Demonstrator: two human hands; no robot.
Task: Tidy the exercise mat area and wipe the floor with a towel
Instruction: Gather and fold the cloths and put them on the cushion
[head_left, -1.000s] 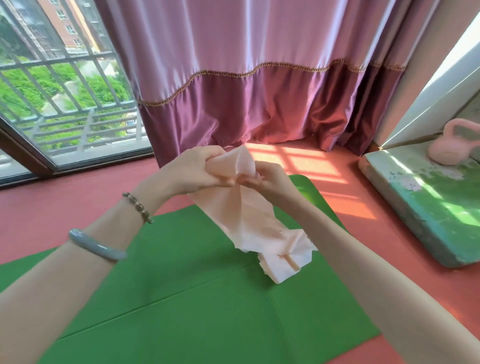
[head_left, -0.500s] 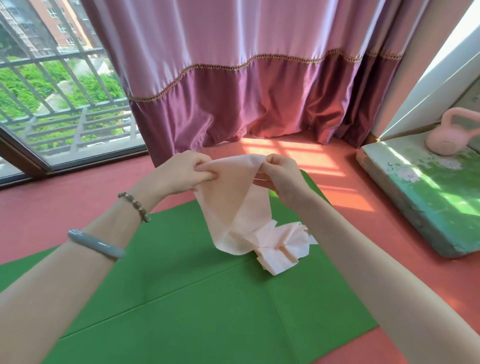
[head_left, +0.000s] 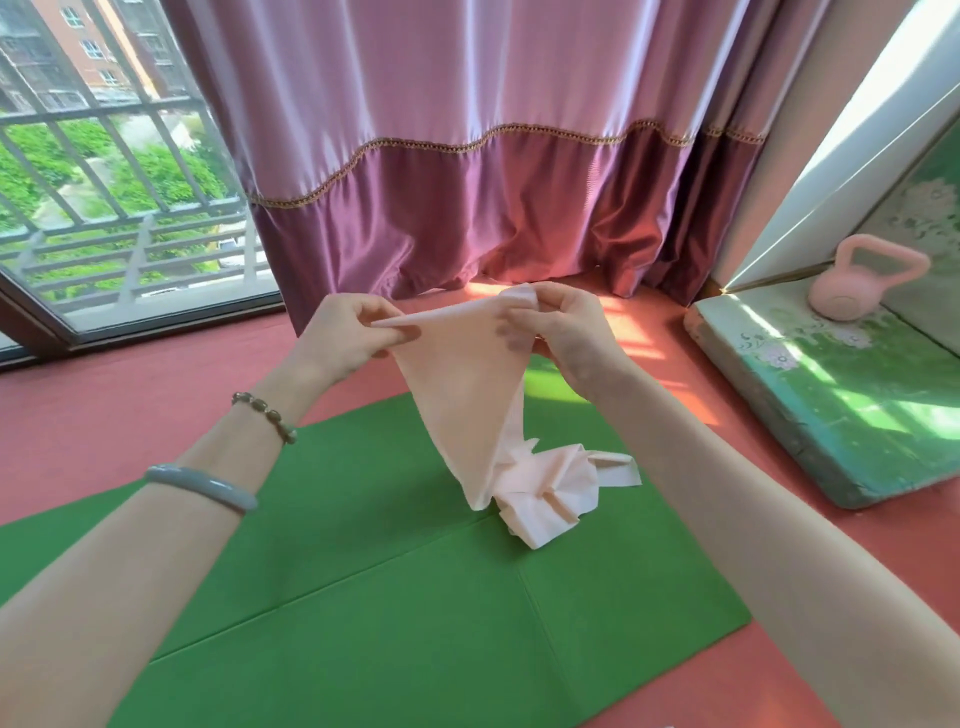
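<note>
A pale peach towel (head_left: 467, 395) hangs between my two hands above the green exercise mat (head_left: 395, 623). My left hand (head_left: 348, 332) pinches its top edge on the left. The other end of that edge is pinched by my right hand (head_left: 566, 322). The top edge is stretched nearly taut between them. The towel's lower part lies crumpled on the mat. The mat lies flat on the red floor (head_left: 119, 395), with fold creases across it.
A purple curtain (head_left: 467, 182) hangs straight ahead, reaching the floor. A barred glass window (head_left: 104, 208) is at the left. At the right, a thick green patterned pad (head_left: 841, 405) carries a pink kettlebell (head_left: 862, 286).
My hands have drawn apart, spreading the towel's top edge from a bunched grip into a wide stretched edge. The towel's lower end has stayed on the mat.
</note>
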